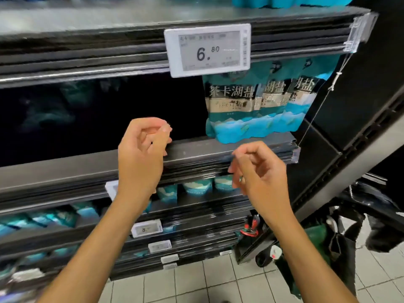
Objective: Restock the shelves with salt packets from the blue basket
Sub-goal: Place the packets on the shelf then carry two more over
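Dark metal shelves [196, 149] in tiers, each front edge ribbed. On the middle shelf, at its right end, three upright teal salt packets [251, 106] side by side, touching; the rest of that shelf in shadow. White price tag [207, 50] reading 6.80 clipped to the edge above. More teal packets [196, 186] on the lower shelves, blurred. Smaller tags [147, 229] on lower edges. Pale tiled floor [196, 281] below.

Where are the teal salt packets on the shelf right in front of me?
In the head view the teal salt packets stand upright at the right end of that shelf, just below the 6.80 price tag, up-right of both empty hands.
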Available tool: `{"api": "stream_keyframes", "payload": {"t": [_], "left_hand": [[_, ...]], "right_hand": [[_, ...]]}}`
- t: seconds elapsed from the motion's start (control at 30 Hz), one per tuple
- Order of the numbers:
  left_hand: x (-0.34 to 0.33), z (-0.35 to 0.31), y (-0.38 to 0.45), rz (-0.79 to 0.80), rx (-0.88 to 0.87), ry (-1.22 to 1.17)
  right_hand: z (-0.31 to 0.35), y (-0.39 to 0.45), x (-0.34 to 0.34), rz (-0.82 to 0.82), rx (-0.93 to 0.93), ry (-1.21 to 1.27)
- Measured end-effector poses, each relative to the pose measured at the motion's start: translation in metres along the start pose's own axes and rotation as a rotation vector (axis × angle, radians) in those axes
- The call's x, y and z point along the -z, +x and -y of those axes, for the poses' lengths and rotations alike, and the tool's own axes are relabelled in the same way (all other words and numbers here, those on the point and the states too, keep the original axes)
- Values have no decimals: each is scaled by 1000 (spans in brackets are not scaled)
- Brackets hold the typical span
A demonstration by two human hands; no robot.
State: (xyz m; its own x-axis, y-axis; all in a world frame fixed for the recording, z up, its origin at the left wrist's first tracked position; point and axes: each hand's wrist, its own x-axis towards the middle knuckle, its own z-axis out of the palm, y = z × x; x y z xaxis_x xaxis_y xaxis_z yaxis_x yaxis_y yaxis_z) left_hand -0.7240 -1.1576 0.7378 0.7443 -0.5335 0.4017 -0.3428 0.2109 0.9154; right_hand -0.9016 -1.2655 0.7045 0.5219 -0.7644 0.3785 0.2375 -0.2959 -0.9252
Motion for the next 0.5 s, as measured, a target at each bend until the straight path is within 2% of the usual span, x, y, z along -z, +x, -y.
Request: {"api": "stream_keyframes", "payload": {"t": [0.13,0.23,0.37,0.43,0.5], "left_hand": [[47,4,-60,-41,-24,34],[81,22,-110,-134,61,78],[123,58,-186,-397,275,120],[141,71,-235,-580,390,141],[146,82,-267,-642,461,143]], "right_hand": [[-13,-29,-34,119,-106,75],[-28,-53,-58,205,-205,136],[-54,-90,-74,370,-316,120],[-68,-111,-84,532,-397,111],[-84,-126,-80,598,-455,85]]}}
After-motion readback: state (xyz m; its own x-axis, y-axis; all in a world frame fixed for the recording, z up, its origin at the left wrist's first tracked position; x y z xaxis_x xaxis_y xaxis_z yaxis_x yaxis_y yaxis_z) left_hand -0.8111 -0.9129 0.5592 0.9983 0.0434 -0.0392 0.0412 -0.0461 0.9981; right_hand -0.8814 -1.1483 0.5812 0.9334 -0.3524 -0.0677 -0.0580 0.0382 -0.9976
